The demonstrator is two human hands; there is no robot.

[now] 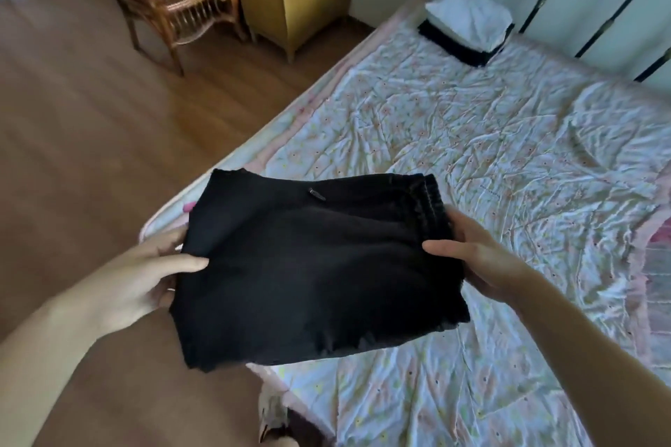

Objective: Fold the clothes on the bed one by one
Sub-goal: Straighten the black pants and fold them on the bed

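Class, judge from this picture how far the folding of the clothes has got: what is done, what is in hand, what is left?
Done: a folded stack, white pieces on black, sits near the headboard. In hand: the left hand and right hand grip a folded black garment over the bed's corner. Left: setting it down; no other loose clothes show on the visible bed.

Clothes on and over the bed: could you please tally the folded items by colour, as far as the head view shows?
Black: 2, the black garment held by the left hand and right hand, and the black piece under the pile.
White: 1, the white piece on top.
Total: 3
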